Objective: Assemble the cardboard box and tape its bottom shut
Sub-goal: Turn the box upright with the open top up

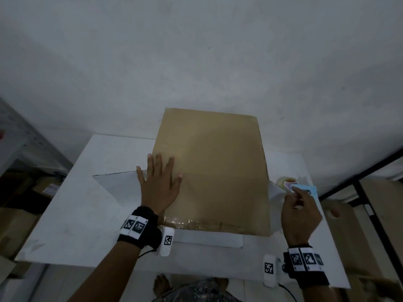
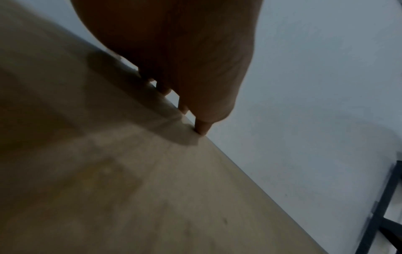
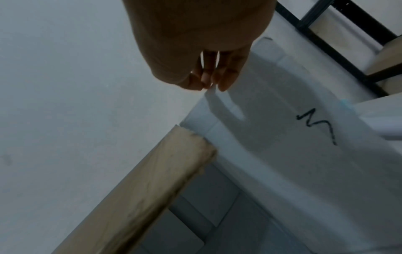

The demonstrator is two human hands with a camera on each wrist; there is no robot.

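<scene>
**Left palm flat on the box, right hand at the tape**

We are pressing our left hand (image 1: 160,185), fingers spread wide, flat on the brown cardboard box (image 1: 218,166) standing at the centre of the white table (image 1: 72,214). At centre right, our right hand (image 1: 299,216) is pinching a light blue tape cutter (image 1: 307,190) beside the clear tape roll (image 1: 286,180).

My head camera looks steeply down from above onto the box (image 1: 211,171) on the bench (image 1: 72,214), the wall filling its upper half. My left wrist camera sits close over the box top, facing along the fingers (image 2: 203,128). My right wrist camera hangs beside the box's corner (image 3: 189,147). All three share the box.
</scene>
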